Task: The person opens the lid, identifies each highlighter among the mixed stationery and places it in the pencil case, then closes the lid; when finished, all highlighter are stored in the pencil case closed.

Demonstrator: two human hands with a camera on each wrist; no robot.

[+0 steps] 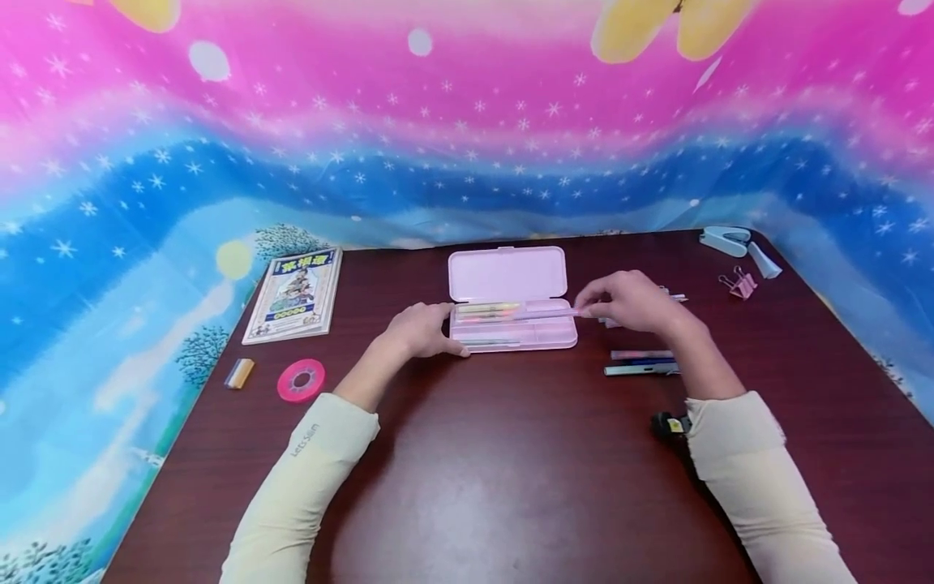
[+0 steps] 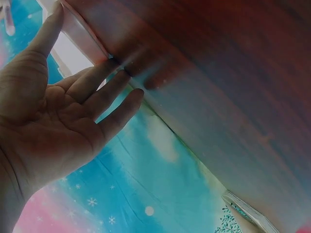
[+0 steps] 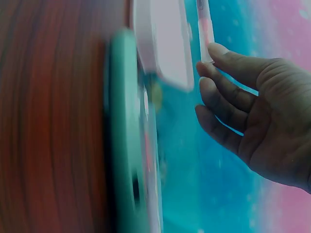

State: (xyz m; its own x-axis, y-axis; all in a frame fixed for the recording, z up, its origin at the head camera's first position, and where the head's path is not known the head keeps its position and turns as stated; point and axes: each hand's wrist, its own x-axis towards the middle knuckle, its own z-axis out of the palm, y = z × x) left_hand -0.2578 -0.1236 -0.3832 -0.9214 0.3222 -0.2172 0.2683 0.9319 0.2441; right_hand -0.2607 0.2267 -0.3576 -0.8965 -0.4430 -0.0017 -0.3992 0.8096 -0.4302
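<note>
A pink pencil case [image 1: 556, 336] lies with its lid [image 1: 507, 274] raised at the back of the table. Several pens and markers [image 1: 487, 308] lie in its left part. My left hand [image 1: 419, 330] rests against the case's left end, thumb at the front corner; in the left wrist view its fingers are fairly straight. Over the case's right end, my right hand [image 1: 629, 300] pinches one end of a slim pen [image 3: 205, 34] between thumb and forefinger. That pen lies lengthwise over the case, its far end among the other pens.
More pens [image 1: 640, 370] lie right of the case, near a black object [image 1: 667, 424] by the right sleeve. A stapler [image 1: 726, 241] and pink binder clip [image 1: 741, 282] stand back right. Leftward are a book [image 1: 293, 296], an eraser [image 1: 239, 373] and pink tape roll [image 1: 301, 380].
</note>
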